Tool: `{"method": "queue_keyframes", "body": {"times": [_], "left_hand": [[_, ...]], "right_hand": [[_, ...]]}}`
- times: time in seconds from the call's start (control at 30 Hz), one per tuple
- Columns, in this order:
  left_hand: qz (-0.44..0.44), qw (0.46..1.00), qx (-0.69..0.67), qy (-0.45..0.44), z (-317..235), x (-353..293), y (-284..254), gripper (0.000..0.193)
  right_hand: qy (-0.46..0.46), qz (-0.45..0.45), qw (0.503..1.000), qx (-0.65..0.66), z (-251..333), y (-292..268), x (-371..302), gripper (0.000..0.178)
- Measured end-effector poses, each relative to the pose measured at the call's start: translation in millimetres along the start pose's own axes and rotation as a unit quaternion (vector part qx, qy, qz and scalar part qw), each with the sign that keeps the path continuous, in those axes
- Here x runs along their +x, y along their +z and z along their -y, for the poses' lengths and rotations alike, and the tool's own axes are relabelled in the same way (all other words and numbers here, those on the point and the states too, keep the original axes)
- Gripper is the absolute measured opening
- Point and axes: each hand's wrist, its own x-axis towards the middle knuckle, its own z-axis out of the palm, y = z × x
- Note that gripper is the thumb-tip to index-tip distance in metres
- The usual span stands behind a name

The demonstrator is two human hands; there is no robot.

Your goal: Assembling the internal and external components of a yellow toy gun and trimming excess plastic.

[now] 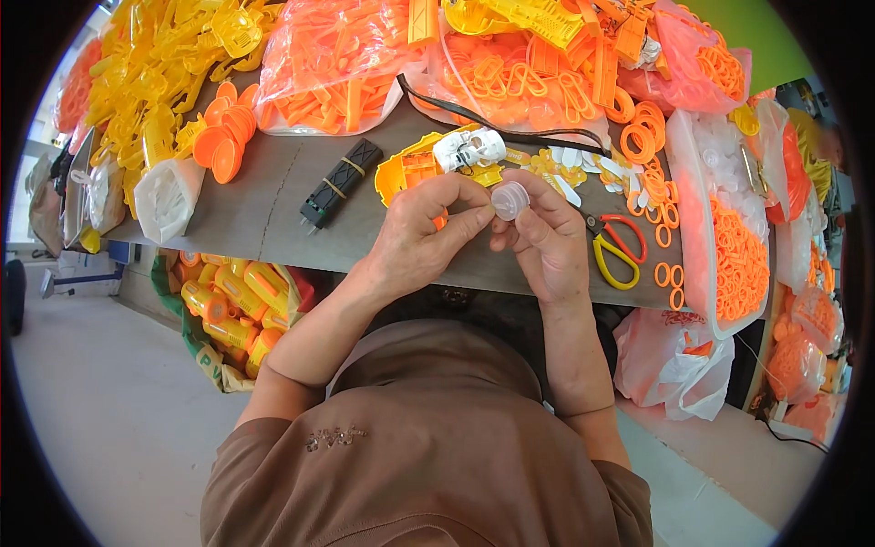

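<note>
Between the thumb and fingers of my right hand [553,239] is a small round clear plastic cap-like piece [509,201]. My left hand [421,230] is closed in a pinch right at the near left side of that piece; whatever its fingertips grip is too small to make out. Just beyond my hands, a yellow and orange plastic shell [407,167] lies on the table with a white mechanical part [469,149] on it. To the right of my right hand rest scissors [617,252] with one red and one yellow handle.
A black block-shaped tool [341,185] with a tan band lies left on the grey table [273,205]. Orange rings [663,236] and white strips [567,190] lie to the right, near a bin [764,305] of orange rings. Bags of orange parts [333,73] line the back; a sack of yellow bottles [239,292] stands below.
</note>
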Motion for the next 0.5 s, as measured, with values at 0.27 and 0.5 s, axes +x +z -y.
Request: {"method": "queue_keyframes", "body": {"times": [0.27,0.5], "left_hand": [[-0.03,0.999,0.007,0.017,-2,-2,5,0.008],[-0.028,0.985,0.109,0.134,9,-3,6,0.004]], "right_hand": [[-0.007,-0.006,0.999,-0.041,3,4,-1,0.044],[-0.062,-0.028,0.979,-0.193,3,14,-4,0.037]]}}
